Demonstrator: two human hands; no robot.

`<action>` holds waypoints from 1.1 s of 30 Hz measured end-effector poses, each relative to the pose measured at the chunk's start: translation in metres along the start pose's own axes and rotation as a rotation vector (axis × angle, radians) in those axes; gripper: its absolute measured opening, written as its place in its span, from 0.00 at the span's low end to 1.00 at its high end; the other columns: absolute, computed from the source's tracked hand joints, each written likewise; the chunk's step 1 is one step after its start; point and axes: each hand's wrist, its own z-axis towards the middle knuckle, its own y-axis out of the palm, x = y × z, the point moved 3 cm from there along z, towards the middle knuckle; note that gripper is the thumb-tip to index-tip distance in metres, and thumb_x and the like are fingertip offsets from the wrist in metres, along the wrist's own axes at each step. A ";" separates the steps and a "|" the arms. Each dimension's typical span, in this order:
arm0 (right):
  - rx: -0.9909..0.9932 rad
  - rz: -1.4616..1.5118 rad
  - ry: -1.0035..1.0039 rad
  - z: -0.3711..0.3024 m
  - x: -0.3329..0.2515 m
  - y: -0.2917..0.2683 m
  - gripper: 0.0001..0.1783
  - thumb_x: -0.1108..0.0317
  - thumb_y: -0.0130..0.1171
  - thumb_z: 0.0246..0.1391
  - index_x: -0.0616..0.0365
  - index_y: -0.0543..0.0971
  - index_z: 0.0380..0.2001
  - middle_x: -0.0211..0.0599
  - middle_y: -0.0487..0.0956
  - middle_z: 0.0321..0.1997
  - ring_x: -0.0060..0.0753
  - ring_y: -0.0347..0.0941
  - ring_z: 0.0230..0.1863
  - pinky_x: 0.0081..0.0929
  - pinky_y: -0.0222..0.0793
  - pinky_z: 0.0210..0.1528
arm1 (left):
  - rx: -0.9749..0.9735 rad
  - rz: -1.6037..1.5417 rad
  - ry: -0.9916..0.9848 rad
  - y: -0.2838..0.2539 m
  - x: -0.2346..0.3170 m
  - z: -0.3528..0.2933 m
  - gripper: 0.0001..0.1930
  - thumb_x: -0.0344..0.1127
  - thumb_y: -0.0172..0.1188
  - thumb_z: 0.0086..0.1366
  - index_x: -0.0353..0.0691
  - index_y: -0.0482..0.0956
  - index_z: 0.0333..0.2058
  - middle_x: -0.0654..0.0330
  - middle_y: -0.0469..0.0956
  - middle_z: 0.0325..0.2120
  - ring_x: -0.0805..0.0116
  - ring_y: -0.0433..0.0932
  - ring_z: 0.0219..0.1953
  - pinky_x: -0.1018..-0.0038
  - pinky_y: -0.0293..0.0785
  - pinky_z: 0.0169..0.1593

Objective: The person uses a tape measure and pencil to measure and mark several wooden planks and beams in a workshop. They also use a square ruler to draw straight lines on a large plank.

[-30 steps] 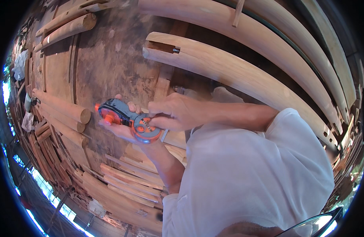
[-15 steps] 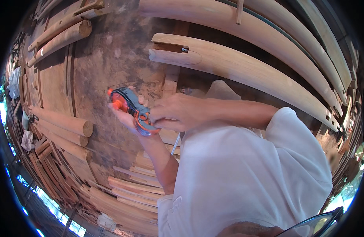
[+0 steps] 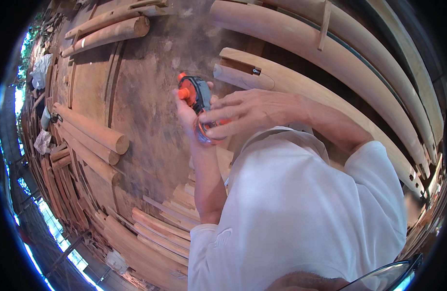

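Logs [image 3: 90,126] lie on brown floor [image 3: 153,99]; left grip [image 3: 186,115] clasps tool [image 3: 202,93], right grip's [image 3: 260,111] closure unclear.

Looks steeply down from head height, fisheye-wide, from close above the left hand [image 3: 186,116] and right hand [image 3: 260,112]; takes in the shirt [image 3: 306,208] below them in view and logs [image 3: 91,127] to their left.
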 end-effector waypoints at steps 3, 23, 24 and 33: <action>-0.088 -0.103 -0.151 -0.006 0.013 -0.001 0.31 0.74 0.59 0.59 0.52 0.73 0.67 0.37 0.71 0.72 0.47 0.75 0.61 0.37 0.78 0.58 | 0.139 0.066 0.008 0.021 -0.013 -0.003 0.40 0.70 0.33 0.77 0.36 0.81 0.43 0.55 0.81 0.22 0.62 0.78 0.20 0.64 0.77 0.23; 0.172 -0.014 -0.189 -0.052 0.004 0.035 0.24 0.73 0.64 0.52 0.65 0.79 0.55 0.46 0.76 0.64 0.47 0.78 0.51 0.40 0.78 0.54 | 0.111 0.125 -0.032 -0.033 -0.052 -0.007 0.38 0.69 0.36 0.78 0.38 0.81 0.46 0.54 0.84 0.37 0.57 0.83 0.38 0.60 0.83 0.43; 0.118 -0.049 -0.218 -0.055 0.009 0.033 0.24 0.73 0.64 0.52 0.64 0.80 0.54 0.46 0.76 0.63 0.46 0.77 0.50 0.40 0.78 0.54 | 0.215 0.197 -0.022 -0.024 -0.059 -0.009 0.38 0.69 0.36 0.78 0.38 0.81 0.46 0.54 0.84 0.37 0.57 0.83 0.39 0.59 0.83 0.45; 0.124 0.270 0.215 -0.059 0.000 0.041 0.18 0.66 0.66 0.59 0.63 0.78 0.50 0.47 0.79 0.52 0.45 0.78 0.48 0.42 0.77 0.48 | 0.352 0.303 0.268 -0.032 -0.059 -0.014 0.38 0.71 0.40 0.76 0.37 0.79 0.49 0.53 0.83 0.39 0.60 0.82 0.38 0.63 0.82 0.42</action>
